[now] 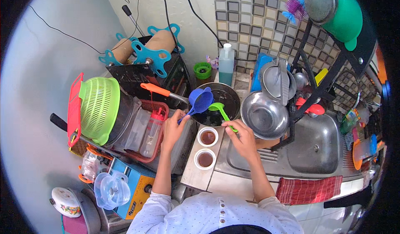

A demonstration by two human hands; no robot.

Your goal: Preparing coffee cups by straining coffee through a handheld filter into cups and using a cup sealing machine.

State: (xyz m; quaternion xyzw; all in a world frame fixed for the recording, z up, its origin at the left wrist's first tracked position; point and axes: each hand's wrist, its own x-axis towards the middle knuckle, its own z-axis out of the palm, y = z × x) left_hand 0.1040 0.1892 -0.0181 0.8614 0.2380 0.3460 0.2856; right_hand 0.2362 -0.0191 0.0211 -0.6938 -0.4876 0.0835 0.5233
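Observation:
My left hand (173, 128) grips the handle of a blue plastic dipper (200, 101), its cup over the left side of a dark pot (237, 104). A bright green plastic ladle (219, 109) is in my right hand (241, 137), its bowl beside the dipper above the pot. Dark liquid (204, 119) lies in the pot. Two white cups of brown liquid stand on the tiled counter between my forearms, the farther cup (207, 137) just below the pot and the nearer cup (205, 159) closer to me. Whether the dipper holds liquid is hard to see.
Right of the pot are a steel bowl (265, 116) and a steel sink (314, 145). A bottle of bluish liquid (226, 66) stands behind it. To the left are a red basket (154, 158), a green colander (100, 107) and a blue cup sealer (131, 184). A red cloth (309, 189) hangs at the counter edge.

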